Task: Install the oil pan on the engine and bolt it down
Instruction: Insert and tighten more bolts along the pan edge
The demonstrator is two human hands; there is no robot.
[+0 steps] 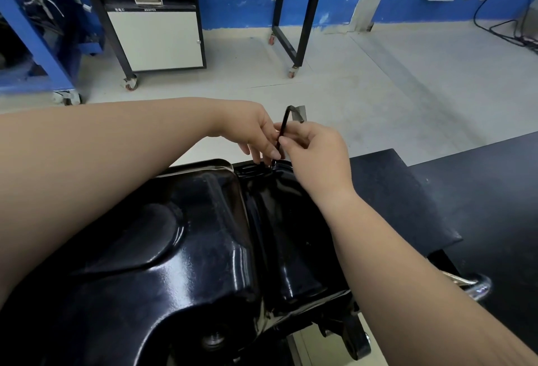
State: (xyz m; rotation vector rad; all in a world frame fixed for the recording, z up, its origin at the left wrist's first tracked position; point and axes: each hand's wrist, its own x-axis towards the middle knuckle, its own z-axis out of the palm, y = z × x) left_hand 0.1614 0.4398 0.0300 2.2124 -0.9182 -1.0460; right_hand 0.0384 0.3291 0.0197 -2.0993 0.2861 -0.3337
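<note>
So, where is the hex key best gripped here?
Pinch the hex key on its upright long shaft, from the right, as the right hand does. It stands near vertical, tip down at the far rim of the oil pan; the short bent arm on top offers a lever.

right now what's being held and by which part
A hex key, pinched mid-shaft by the right hand; left hand at its lower shaft, grip unclear.
</note>
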